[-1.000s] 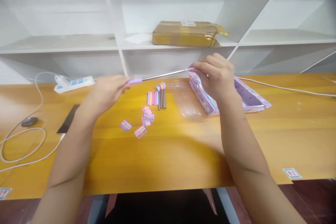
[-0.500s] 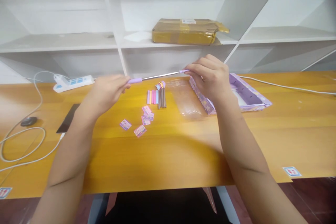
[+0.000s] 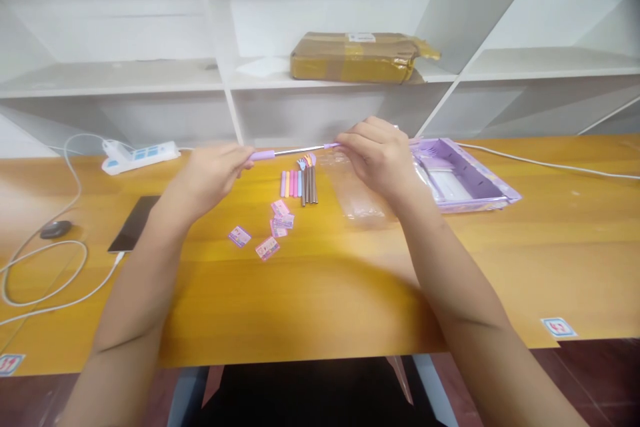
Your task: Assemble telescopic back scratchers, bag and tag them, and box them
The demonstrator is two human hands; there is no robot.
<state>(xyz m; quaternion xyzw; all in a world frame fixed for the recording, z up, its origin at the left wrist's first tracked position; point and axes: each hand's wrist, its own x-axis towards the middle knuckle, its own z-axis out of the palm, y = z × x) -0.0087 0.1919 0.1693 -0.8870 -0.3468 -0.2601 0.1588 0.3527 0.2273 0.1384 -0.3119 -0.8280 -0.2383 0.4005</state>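
A thin telescopic metal stick (image 3: 299, 150) with purple ends stretches between my hands above the table. My left hand (image 3: 213, 177) is closed round its purple handle. At the other end, my right hand (image 3: 375, 153) pinches the small purple tip; the fingers hide most of that end. Just below lie several grey metal rods (image 3: 309, 185) topped with colourful hand-shaped heads (image 3: 307, 161), and beside them a row of pastel tubes (image 3: 291, 184). Small pink and purple printed cards (image 3: 267, 248) are scattered nearer to me.
At the right sits an open purple box (image 3: 480, 190) with items inside, next to clear plastic wrapping (image 3: 357, 193). To the left are a phone (image 3: 133, 223), a white power strip (image 3: 143, 157), cables and a dark mouse-like object (image 3: 55, 230). A taped carton (image 3: 355, 60) rests on the shelf.
My right hand has moved left and a little down, and my left hand slightly right. The metal part of the stick between them is shorter, and more of the purple box shows.
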